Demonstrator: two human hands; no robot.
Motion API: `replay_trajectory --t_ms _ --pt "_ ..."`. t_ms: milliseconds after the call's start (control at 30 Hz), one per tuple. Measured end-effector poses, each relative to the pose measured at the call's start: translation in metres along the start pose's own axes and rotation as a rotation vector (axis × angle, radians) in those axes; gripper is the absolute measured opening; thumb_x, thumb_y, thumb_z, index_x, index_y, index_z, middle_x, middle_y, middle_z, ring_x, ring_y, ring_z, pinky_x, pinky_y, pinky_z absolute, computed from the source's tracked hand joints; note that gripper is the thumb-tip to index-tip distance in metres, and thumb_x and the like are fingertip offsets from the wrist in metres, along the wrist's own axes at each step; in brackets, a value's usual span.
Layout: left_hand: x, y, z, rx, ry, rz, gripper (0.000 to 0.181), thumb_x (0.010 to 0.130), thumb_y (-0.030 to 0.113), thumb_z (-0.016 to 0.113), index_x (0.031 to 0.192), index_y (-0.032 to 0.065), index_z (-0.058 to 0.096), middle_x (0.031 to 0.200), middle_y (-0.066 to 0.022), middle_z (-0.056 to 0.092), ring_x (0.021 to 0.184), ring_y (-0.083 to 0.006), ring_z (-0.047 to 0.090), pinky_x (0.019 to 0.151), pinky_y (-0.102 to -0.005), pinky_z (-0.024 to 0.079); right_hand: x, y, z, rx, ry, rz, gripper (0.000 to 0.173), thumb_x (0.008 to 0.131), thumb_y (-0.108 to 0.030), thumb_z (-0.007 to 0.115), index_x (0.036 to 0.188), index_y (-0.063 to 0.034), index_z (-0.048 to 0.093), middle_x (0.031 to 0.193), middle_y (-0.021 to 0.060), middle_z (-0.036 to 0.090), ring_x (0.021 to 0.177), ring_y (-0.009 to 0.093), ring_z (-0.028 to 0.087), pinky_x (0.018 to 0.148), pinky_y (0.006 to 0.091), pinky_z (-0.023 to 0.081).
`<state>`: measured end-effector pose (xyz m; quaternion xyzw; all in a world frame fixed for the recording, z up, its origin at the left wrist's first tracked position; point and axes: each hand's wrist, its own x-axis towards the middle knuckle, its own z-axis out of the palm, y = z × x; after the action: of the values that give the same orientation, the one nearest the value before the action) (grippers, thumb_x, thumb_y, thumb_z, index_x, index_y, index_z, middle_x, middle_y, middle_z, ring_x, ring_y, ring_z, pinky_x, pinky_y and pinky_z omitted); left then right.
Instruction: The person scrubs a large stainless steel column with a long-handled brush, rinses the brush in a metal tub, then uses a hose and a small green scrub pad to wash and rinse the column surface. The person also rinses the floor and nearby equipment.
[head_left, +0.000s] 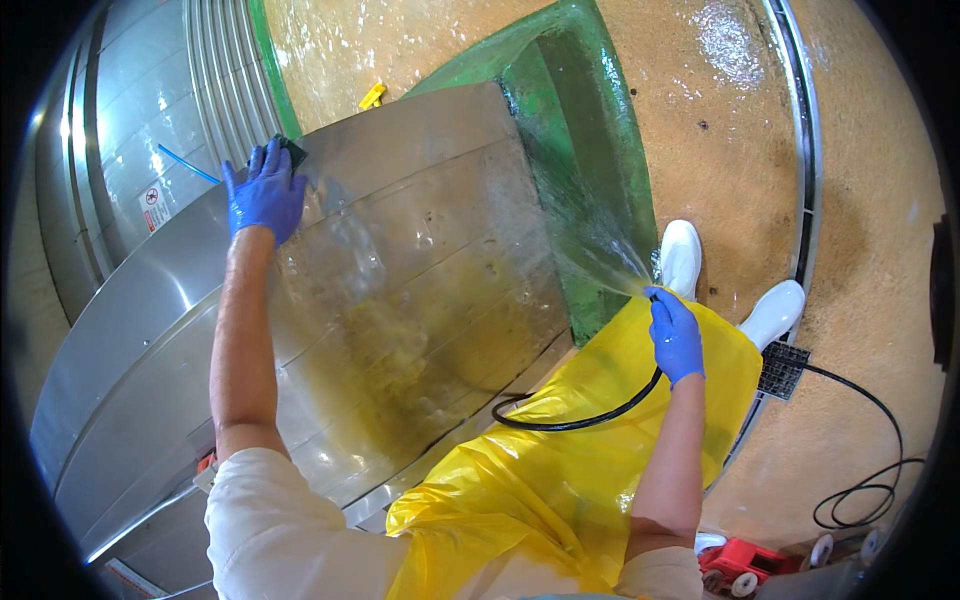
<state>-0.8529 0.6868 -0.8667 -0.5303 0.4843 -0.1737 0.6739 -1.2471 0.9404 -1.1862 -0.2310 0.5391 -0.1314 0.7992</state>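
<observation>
My left hand (266, 193), in a blue glove, presses a dark green scouring pad (292, 153) against the upper corner of a stainless steel panel (420, 247). The panel is wet and mirrors the yellow apron (555, 442). In my right hand (677, 334), also gloved in blue, is the end of a black hose (585, 426). Water fans out of it toward the green-painted curb (592, 142) and the panel's near side. The hose loops down across the apron. Any nozzle is mostly hidden by my fingers.
White boots (681, 259) stand on the wet orange floor (720, 150) beside a drain channel (806, 150) and black grate (784, 370). More hose (892, 450) coils at right, near a red wheeled object (746, 561). A yellow object (372, 96) lies beyond the panel; a blue tube (187, 163) sticks out at left.
</observation>
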Motion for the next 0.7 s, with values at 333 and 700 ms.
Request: replay_trajectory --t_ms 333,700 --pt "0.138 0.194 0.009 -0.148 -0.087 0.190 0.064 0.098 0.036 0.044 0.153 0.0042 0.037 0.163 -0.0124 0.030 0.153 -0.0276 0.026 0.124 -0.0546 0.012 -0.017 0.002 -0.017 -0.218 0.057 -0.110 0.029 0.100 -0.020 0.055 0.124 -0.0072 0.067 0.091 0.0150 0.070 0.071 0.020 0.063 0.071 0.0351 0.052" --pt "0.040 0.034 -0.019 -0.055 -0.151 0.073 0.061 0.093 0.030 0.052 0.149 0.0078 0.044 0.157 -0.0127 0.037 0.149 -0.0289 0.032 0.124 -0.0581 0.012 -0.014 0.004 -0.024 0.039 0.046 0.039 0.031 0.101 -0.020 0.053 0.125 -0.0063 0.067 0.079 0.0105 0.063 0.065 0.016 0.057 0.064 0.0334 0.049"
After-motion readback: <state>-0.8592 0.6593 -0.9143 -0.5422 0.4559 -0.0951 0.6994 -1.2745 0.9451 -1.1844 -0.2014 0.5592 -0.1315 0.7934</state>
